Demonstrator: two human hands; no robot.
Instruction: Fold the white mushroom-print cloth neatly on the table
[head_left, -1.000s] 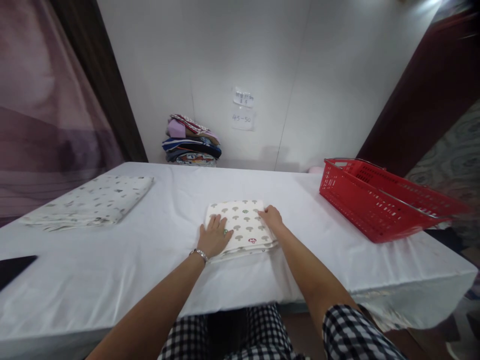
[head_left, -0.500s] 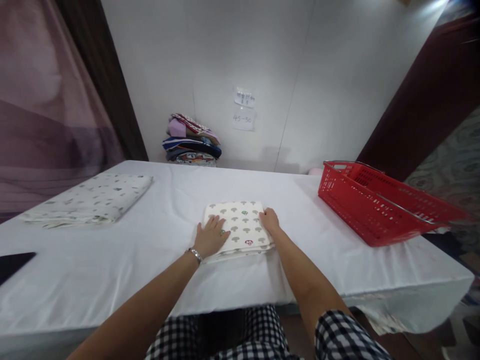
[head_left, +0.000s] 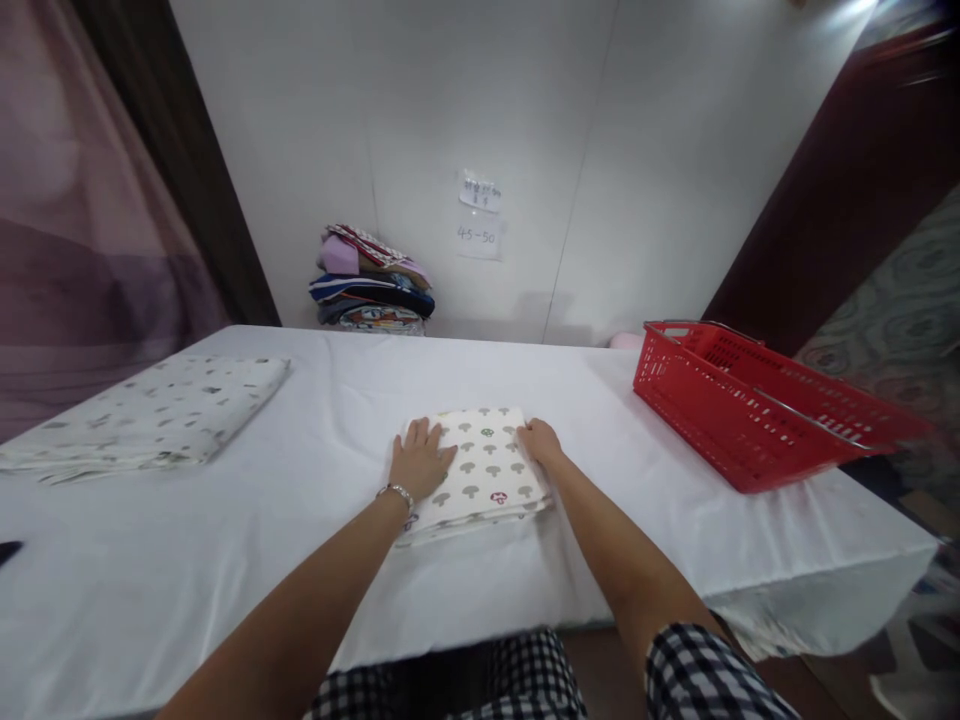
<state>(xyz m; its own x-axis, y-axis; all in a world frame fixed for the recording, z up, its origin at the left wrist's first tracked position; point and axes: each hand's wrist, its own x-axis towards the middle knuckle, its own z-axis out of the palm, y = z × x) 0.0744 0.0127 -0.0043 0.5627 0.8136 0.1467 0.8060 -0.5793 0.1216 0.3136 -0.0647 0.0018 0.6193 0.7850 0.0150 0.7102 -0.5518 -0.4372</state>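
- Since the earlier frame the left hand (head_left: 418, 462) has slid up the folded cloth (head_left: 480, 470), toward its far left corner; the right hand (head_left: 538, 440) stays at the right edge.
- Both hands lie flat, fingers spread, pinching nothing.
- The cloth is a neat cream rectangle printed with small mushrooms, lying mid-table (head_left: 225, 560), well apart from the red basket (head_left: 750, 410) and the larger folded sheet (head_left: 150, 410).

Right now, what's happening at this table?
A person has both hands flat on a folded mushroom-print cloth in the middle of the white table: the left hand on its left part, the right hand at its right edge. Another folded printed cloth lies far left, a red basket sits to the right, and a pile of folded fabrics rests by the wall.
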